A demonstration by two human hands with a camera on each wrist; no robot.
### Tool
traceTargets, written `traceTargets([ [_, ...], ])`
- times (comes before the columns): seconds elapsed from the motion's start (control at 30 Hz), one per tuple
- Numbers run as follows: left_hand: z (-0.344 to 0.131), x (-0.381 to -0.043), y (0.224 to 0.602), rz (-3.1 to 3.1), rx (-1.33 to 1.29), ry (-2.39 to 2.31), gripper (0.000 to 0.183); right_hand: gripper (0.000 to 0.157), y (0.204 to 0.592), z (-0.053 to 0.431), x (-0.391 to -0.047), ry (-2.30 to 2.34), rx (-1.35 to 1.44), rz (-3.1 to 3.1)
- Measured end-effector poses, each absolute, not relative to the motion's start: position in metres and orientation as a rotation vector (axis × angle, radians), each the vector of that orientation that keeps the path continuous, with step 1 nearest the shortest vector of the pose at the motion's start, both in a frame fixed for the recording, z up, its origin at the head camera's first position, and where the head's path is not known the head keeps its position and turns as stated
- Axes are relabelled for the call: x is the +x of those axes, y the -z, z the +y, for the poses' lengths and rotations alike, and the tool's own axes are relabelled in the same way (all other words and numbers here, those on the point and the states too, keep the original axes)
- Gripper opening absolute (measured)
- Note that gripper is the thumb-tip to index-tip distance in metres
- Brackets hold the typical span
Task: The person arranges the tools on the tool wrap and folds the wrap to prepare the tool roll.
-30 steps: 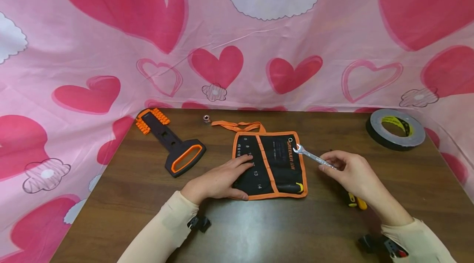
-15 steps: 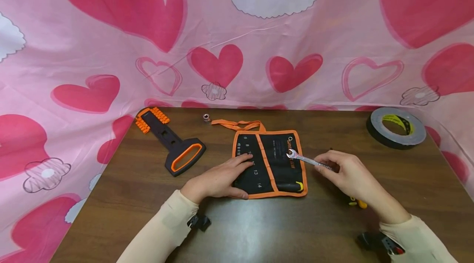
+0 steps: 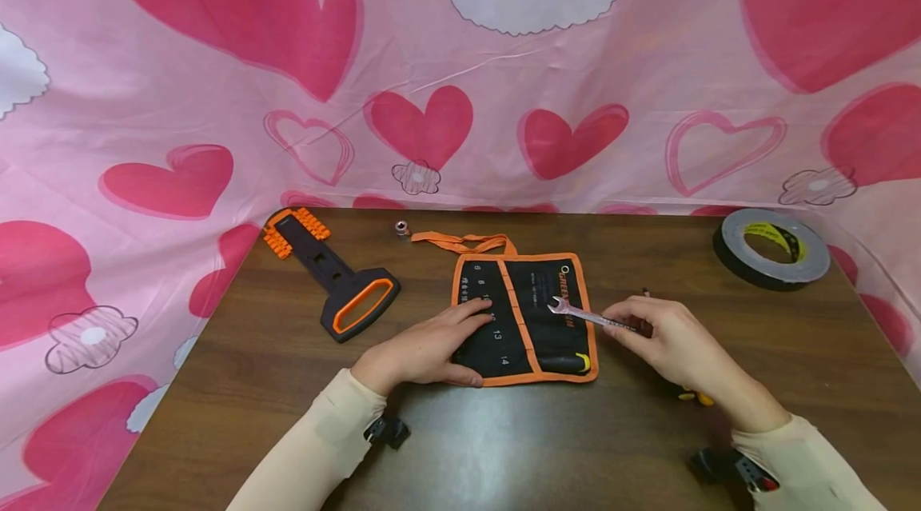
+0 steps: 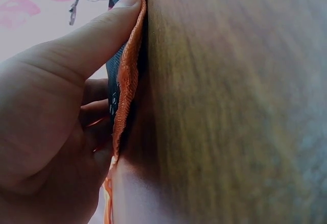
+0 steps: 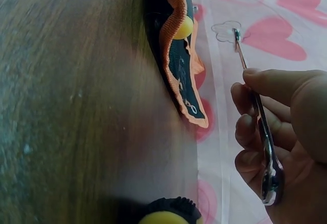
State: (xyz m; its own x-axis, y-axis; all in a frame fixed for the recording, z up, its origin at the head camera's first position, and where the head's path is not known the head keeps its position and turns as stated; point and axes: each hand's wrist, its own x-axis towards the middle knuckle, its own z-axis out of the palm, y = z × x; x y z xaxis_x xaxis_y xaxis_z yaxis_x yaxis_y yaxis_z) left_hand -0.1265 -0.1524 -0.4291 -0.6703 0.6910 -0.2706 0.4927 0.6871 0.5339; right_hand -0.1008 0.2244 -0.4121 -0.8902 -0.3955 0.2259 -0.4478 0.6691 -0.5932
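A black tool pouch (image 3: 541, 341) with orange edging and printed numbers lies flat on the table in the head view. My left hand (image 3: 426, 348) rests on its left part, fingers spread over the numbered pockets. In the left wrist view the left thumb (image 4: 110, 32) lies against the pouch's orange edge (image 4: 130, 76). My right hand (image 3: 669, 335) pinches a shiny combination wrench (image 3: 584, 313) between thumb and fingers, its open end pointing left above the pouch's right part. The right wrist view shows the wrench (image 5: 259, 112) running across the curled fingers, ring end near the palm.
A black-and-yellow tool (image 3: 696, 397) lies partly hidden below the right hand. A tape roll (image 3: 811, 255) stands at the back right. A black-and-orange handled tool (image 3: 327, 275) and a small metal socket (image 3: 401, 229) lie on the left. An orange strap (image 3: 460, 242) trails behind the pouch.
My right hand has moved left, bringing the wrench's open end further over the pouch and slightly lower. The left hand has stayed in place on the pouch.
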Motion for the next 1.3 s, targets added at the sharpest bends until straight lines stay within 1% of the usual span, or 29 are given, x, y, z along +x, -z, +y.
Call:
traceTargets([
  [0.6, -0.152, -0.128, 0.429, 2.438, 0.920, -0.593, 0.091, 0.016, 0.414, 0.218, -0.104, -0.839, 0.776, -2.872],
  [0.9, -0.152, -0.128, 0.429, 2.437, 0.920, -0.585, 0.091, 0.019, 0.418, 0.216, -0.105, -0.820, 0.866, -2.829],
  [1.07, -0.152, -0.128, 0.428, 2.433, 0.910, -0.588, 0.091, 0.016, 0.421, 0.214, -0.106, -0.783, 0.934, -2.802],
  [1.3, -0.152, -0.128, 0.427, 2.429, 0.911, -0.585, 0.091, 0.015, 0.422, 0.211, -0.107, -0.731, 0.945, -2.840],
])
